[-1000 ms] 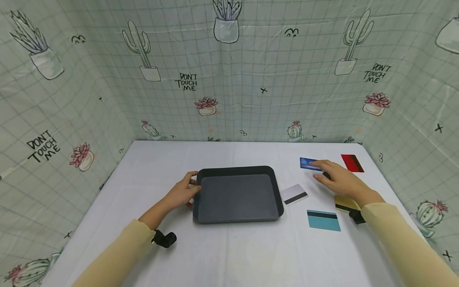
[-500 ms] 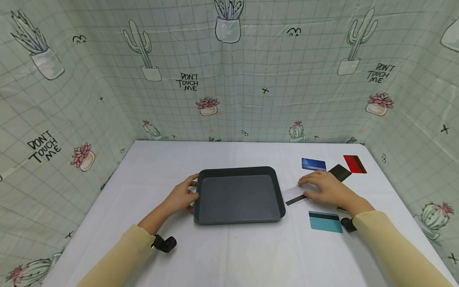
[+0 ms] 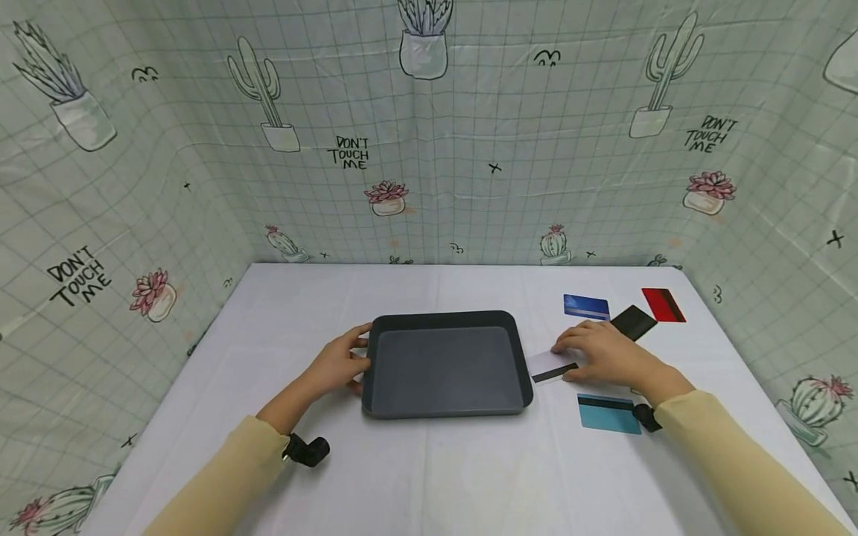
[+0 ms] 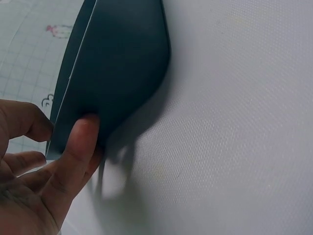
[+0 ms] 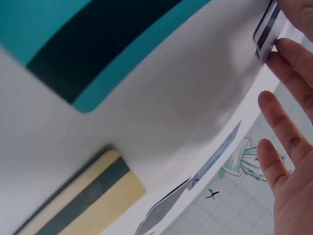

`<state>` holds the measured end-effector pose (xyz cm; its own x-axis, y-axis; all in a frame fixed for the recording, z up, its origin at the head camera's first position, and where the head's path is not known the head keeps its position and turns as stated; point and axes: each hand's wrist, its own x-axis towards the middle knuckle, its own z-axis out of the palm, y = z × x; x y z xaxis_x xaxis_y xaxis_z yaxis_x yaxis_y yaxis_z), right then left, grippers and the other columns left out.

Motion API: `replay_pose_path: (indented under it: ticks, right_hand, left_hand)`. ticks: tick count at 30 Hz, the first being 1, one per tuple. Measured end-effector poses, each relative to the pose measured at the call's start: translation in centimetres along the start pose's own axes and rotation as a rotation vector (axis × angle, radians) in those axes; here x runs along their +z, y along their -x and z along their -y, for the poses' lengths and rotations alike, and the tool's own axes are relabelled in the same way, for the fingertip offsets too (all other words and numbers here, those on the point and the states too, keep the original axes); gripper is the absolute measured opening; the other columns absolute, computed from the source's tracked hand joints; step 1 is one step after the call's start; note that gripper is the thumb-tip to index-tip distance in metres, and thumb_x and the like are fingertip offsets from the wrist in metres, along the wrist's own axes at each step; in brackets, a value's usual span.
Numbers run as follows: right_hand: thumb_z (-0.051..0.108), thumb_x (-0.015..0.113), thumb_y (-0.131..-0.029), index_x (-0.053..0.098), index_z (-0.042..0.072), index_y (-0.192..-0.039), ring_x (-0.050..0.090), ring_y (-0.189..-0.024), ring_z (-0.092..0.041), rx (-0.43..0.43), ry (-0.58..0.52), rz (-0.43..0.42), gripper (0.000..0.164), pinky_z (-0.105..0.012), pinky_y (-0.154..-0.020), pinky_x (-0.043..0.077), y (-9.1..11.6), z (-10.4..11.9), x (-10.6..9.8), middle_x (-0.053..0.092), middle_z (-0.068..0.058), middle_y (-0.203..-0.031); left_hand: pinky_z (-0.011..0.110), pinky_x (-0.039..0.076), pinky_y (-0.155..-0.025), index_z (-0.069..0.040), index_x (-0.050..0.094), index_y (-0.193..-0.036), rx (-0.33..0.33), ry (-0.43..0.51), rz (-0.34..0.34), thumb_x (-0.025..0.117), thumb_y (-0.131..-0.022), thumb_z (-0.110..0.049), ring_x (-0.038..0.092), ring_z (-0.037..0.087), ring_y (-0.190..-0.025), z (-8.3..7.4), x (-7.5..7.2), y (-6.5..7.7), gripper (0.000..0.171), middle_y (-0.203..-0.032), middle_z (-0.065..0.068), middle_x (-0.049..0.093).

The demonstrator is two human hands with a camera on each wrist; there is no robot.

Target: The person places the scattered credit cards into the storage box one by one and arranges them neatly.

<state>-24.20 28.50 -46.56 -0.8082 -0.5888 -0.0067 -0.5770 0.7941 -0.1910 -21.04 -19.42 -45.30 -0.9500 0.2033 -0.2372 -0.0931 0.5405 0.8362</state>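
A dark grey rectangular tray (image 3: 445, 372) lies flat in the middle of the table. At its left side, my left hand (image 3: 333, 366) holds the rim; in the left wrist view one fingertip (image 4: 85, 128) presses the outer wall while another reaches the upper edge. My right hand (image 3: 606, 356) pinches a white magnetic-stripe card (image 3: 544, 363) beside the tray's right end, thumb at the near edge and fingers at the far edge. The right wrist view catches the striped card (image 5: 268, 36) at those fingertips, with the other fingers spread.
Around my right hand lie a blue card (image 3: 586, 306), a black card (image 3: 634, 323), a red card (image 3: 663, 305) and a teal card (image 3: 609, 414). A yellow card (image 5: 83, 198) is mostly hidden under my right wrist in the head view. Patterned cloth (image 3: 429, 134) walls the table.
My right hand has come left and nearer from over the blue and black cards to the white card, uncovering those two. My left hand stays at the tray, which has not visibly moved.
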Motion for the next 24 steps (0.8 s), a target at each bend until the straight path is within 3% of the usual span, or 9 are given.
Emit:
replay_pose_path:
  ticks: [12,24]
  right_hand:
    - [0.037,0.085,-0.084,0.079,0.021,-0.112,0.06,-0.119,-0.031,0.002,-0.001,-0.017,0.033,-0.064,-0.104,0.042,-0.16,0.16,0.2,0.074,0.001,-0.115]
    - [0.033,0.075,-0.095,0.08,0.02,-0.11,0.065,-0.112,-0.026,-0.002,-0.082,-0.021,0.021,-0.053,-0.097,0.055,0.35,0.19,-0.52,0.075,0.004,-0.111]
  left_hand:
    - [0.036,0.062,-0.06,-0.004,0.026,-0.164,0.02,-0.075,0.015,0.055,-0.09,0.003,0.071,0.03,-0.101,-0.09,-0.14,0.02,0.079,-0.153,0.03,0.048]
    - [0.035,0.062,-0.061,-0.005,0.026,-0.164,0.017,-0.055,0.009,0.055,-0.091,0.002,0.068,0.03,-0.108,0.02,-0.07,0.16,0.078,-0.153,0.028,0.049]
